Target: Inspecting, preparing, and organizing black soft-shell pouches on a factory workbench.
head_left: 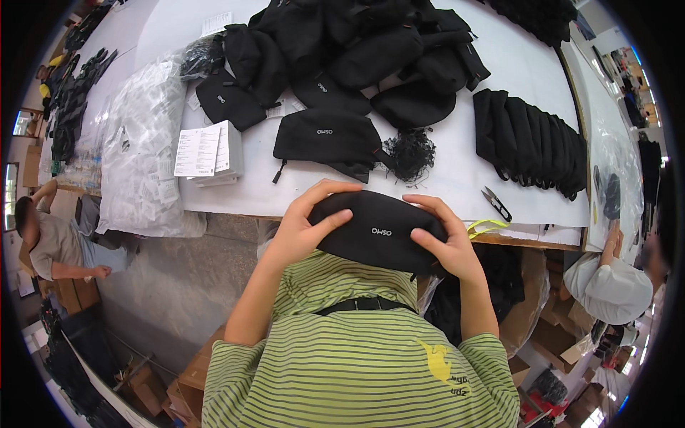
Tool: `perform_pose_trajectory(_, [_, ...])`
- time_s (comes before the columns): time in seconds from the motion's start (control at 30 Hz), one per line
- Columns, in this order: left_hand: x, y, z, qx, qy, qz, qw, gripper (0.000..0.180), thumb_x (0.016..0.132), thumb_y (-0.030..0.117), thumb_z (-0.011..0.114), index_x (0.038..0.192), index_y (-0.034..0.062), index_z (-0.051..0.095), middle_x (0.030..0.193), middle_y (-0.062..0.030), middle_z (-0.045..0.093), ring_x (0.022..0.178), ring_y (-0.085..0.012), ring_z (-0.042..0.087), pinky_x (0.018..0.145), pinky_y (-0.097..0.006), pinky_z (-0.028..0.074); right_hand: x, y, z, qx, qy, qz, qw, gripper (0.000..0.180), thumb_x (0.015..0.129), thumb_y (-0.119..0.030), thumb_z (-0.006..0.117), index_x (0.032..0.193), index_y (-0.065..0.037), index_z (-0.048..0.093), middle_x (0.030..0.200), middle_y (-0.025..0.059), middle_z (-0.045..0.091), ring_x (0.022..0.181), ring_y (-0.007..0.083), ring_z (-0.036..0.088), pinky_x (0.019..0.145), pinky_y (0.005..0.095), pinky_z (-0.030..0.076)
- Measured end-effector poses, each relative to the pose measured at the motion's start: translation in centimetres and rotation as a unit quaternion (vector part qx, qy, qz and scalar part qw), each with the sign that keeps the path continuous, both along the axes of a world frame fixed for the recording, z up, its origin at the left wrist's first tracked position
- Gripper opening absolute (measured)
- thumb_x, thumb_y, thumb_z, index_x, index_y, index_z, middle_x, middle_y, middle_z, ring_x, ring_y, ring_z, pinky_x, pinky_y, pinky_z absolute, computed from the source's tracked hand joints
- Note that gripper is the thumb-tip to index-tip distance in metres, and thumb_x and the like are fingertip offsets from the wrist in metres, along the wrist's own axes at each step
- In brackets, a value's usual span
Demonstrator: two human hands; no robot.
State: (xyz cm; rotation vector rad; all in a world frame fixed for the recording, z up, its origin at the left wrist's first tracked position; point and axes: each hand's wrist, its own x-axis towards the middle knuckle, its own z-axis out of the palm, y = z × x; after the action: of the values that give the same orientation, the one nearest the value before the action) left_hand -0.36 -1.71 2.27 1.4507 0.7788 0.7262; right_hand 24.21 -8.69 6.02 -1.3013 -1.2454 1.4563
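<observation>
Between my hands, just off the table's front edge, is a black zip pouch [371, 227] with light lettering on its face. My left hand [307, 225] grips its left end, thumb on the front and fingers along the top. At the other end my right hand [448, 239] holds it the same way. Another black pouch [327, 135] lies on the white table [264, 196] straight ahead, its zip pull hanging at the left. Beside that pouch sits a small tangle of black threads [411, 157].
A large heap of black pouches [335, 43] fills the far middle. Left are a stack of printed cards [207, 153] and a big clear bag of white packets [143, 150]. A row of pouches [528, 139] and thread snips [496, 204] lie right. Co-workers [64, 235] stand at both sides.
</observation>
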Motion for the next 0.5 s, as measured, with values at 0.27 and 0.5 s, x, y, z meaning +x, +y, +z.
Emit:
perform_pose_trajectory(0.27, [-0.7, -1.0, -2.7, -0.019, 0.054, 0.120, 0.991, 0.010, 0.089, 0.008, 0.060, 0.088, -0.0020, 0.057, 0.082, -0.0024, 0.057, 0.078, -0.0098, 0.051, 0.074, -0.022, 0.041, 9.3, 0.0, -3.0, 0.149, -0.453, -0.248, 0.843, 0.021, 0.081, -0.009, 0.065, 0.101, -0.004, 0.065, 0.101, 0.0111, 0.059, 0.094, 0.0275, 0.056, 0.085, 0.0357, 0.043])
perform_pose_trajectory(0.5, [-0.1, -1.5, -4.3, -0.054, 0.036, 0.059, 0.996, 0.012, 0.088, 0.009, 0.060, 0.087, -0.0033, 0.057, 0.085, -0.0042, 0.058, 0.081, -0.0115, 0.052, 0.076, -0.022, 0.041, 14.8, -3.6, -9.7, 0.061, -0.595, -0.289, 0.748, 0.033, 0.075, -0.010, 0.069, 0.106, -0.007, 0.059, 0.094, 0.0095, 0.055, 0.093, 0.0289, 0.051, 0.082, 0.0398, 0.041])
